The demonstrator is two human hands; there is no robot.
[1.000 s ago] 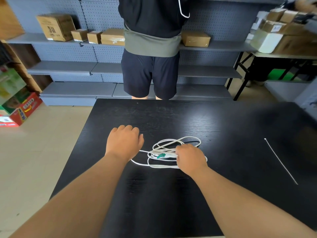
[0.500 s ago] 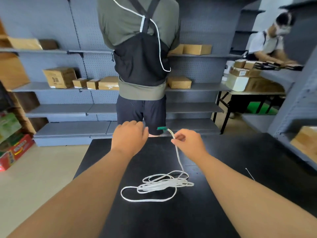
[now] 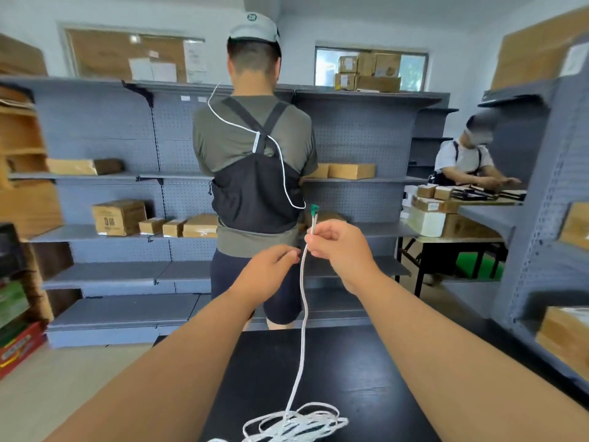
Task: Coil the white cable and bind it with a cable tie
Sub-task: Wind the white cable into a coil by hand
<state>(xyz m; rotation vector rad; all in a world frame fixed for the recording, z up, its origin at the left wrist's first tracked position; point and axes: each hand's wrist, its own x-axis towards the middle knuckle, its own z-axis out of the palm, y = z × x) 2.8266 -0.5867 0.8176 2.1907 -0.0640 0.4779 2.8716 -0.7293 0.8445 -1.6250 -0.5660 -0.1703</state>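
Observation:
The white cable (image 3: 302, 317) rises from a loose tangle (image 3: 296, 424) on the black table (image 3: 350, 371) up to my right hand (image 3: 339, 247). My right hand pinches the cable just below its green connector (image 3: 314, 211), which points upward. My left hand (image 3: 271, 269) hovers just left of the hanging strand, fingertips close to it; whether they touch it is unclear. The cable tie is out of view.
A person in a grey cap (image 3: 253, 173) stands with their back to me just beyond the table's far edge. Grey shelves with cardboard boxes (image 3: 119, 216) line the back wall. Another person (image 3: 468, 167) sits at a table on the right. A grey rack (image 3: 548, 218) stands close on the right.
My right hand has lifted the green cable end high above the table, drawing one strand straight up from the tangle. My left hand rose alongside it. The view has tilted upward.

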